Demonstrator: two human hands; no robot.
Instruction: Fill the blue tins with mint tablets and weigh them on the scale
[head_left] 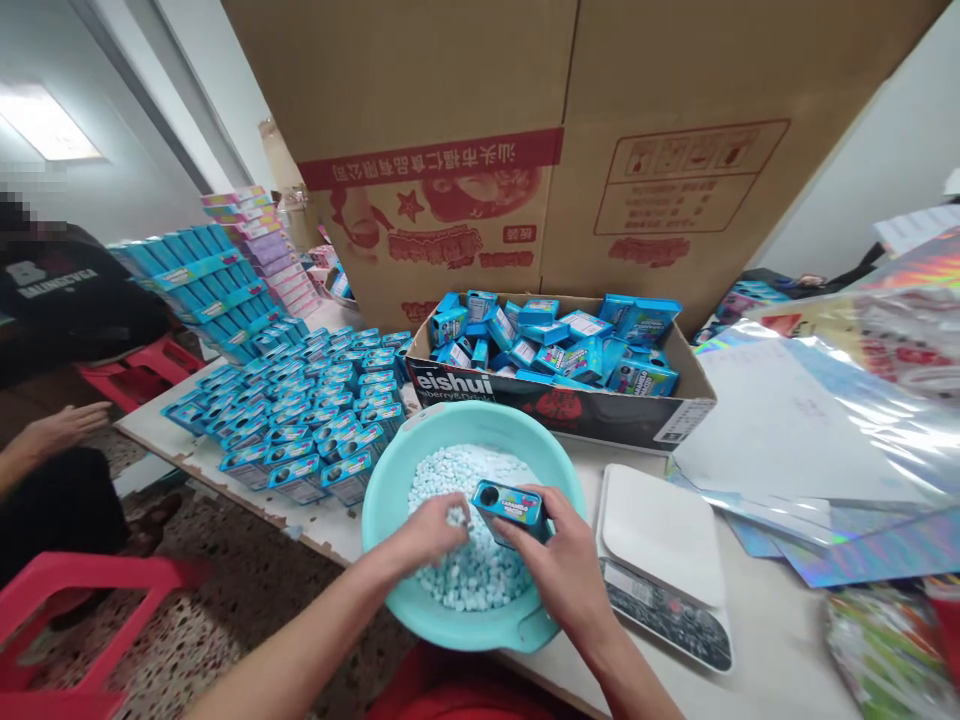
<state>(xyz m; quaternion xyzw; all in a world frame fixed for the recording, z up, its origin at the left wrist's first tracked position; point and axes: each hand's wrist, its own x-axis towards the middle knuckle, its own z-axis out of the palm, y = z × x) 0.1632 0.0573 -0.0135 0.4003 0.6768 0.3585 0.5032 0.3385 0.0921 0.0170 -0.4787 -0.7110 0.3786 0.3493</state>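
A turquoise basin (382, 500) holds many small pale blue and white candies (480, 590). Above them my left hand (439, 528) is closed around several candies, some showing between its fingertips. My right hand (559, 550) grips a small blue tin (514, 510) over the basin, its top tilted toward me with a round dark hole at the left end. The left fingertips are just left of the tin, apart from it. Behind the basin, an open carton (637, 425) is full of similar blue tins (585, 358).
Many blue tins (300, 425) stand in rows on the table at left, with stacked display boxes (217, 285) behind. A white scale (664, 550) sits right of the basin, beside shiny sheets (795, 440). A person (71, 290) and red stools (82, 580) are at far left.
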